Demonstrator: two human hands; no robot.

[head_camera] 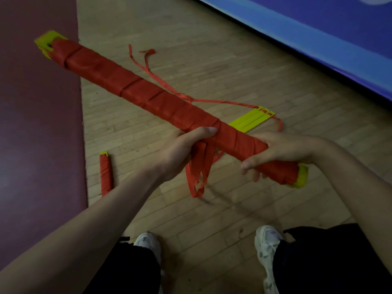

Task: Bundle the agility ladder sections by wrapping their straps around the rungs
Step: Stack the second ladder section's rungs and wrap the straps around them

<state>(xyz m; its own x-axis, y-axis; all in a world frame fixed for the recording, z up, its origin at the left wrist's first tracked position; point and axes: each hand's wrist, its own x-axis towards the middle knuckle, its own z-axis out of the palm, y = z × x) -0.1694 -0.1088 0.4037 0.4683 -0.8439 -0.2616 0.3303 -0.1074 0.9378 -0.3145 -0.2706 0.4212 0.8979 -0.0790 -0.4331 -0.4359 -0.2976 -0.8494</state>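
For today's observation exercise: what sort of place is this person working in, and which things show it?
Probably a sports hall or gym: a wooden strip floor, a dark red zone beside it, and an agility ladder bundle held above it.

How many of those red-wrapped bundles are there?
2: the long bundle gripped by left hand and right hand; a second bundle on the floor beside the maroon mat. More may lie outside view.

I can make out no text, label, brand, number or sign anywhere here: nothing legible on the long bundle of yellow plastic rungs wrapped in red fabric strap [148,96], nothing on the glossy blue wall panel [318,39], nothing on my white sneakers [267,240]
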